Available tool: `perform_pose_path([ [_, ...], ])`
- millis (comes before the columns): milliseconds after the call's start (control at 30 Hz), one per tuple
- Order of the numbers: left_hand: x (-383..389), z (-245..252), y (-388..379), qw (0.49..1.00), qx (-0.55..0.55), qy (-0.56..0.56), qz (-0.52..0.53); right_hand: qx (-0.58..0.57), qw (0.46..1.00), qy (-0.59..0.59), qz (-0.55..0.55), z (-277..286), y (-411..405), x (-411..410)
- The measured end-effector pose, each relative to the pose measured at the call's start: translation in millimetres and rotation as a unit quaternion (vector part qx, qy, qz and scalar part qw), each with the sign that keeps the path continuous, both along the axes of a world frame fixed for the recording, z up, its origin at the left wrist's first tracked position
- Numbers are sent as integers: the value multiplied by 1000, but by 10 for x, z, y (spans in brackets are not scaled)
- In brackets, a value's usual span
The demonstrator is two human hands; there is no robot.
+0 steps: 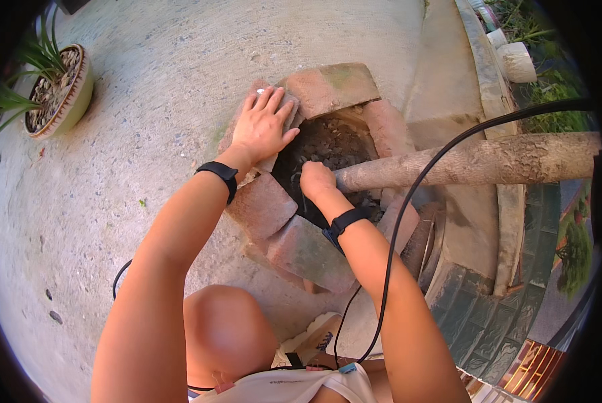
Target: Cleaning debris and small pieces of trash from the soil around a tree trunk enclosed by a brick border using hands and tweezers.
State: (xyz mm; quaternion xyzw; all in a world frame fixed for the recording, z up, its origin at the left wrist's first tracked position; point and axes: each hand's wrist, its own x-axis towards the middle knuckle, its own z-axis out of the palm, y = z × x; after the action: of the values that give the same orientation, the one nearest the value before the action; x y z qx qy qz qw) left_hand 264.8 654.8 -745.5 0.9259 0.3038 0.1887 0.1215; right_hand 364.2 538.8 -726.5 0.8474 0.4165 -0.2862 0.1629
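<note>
My left hand (pixel 263 121) rests palm down, fingers spread, on a reddish brick (pixel 292 101) at the left of a ring of bricks around a tree base. Inside the ring, my right hand (pixel 317 179) is curled into a fist over dark soil (pixel 331 143), just left of the tree trunk (pixel 462 166). A thin pale strand shows beside that fist; whether the fingers grip it is hidden. Nearer to me lie two more bricks of the ring, a reddish one (pixel 266 204) and a greyish one (pixel 311 249).
A black cable (pixel 427 166) loops across the trunk and my right forearm. At the far left stands a potted plant in a glazed pot (pixel 77 98). Concrete ground (pixel 145 126) spreads to the left. A raised concrete edge (pixel 497 111) and green tiles (pixel 487 312) lie to the right.
</note>
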Motion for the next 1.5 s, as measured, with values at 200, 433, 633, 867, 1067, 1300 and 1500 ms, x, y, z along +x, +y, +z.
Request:
perform_pose_path([
  [200,17,-2,21,1000,2,14,-2,-1,1000,-1,15,218,-55,-61],
  [433,-21,97,51,1000,-5,28,0,-9,997,-65,-40,15,275,153],
  [633,0,103,-43,999,-24,35,-13,-21,992,-49,-116,-395,419,236],
  [867,34,68,-17,999,-29,30,-12,22,987,-63,-148,-306,371,299],
  [1067,-6,107,32,999,-6,32,-1,-1,999,3,32,115,-140,-71],
  [1300,65,75,-12,999,17,36,4,60,997,-46,-30,136,-356,62],
  [1500,26,77,-19,999,12,46,1,21,1000,1,-12,95,-329,7],
])
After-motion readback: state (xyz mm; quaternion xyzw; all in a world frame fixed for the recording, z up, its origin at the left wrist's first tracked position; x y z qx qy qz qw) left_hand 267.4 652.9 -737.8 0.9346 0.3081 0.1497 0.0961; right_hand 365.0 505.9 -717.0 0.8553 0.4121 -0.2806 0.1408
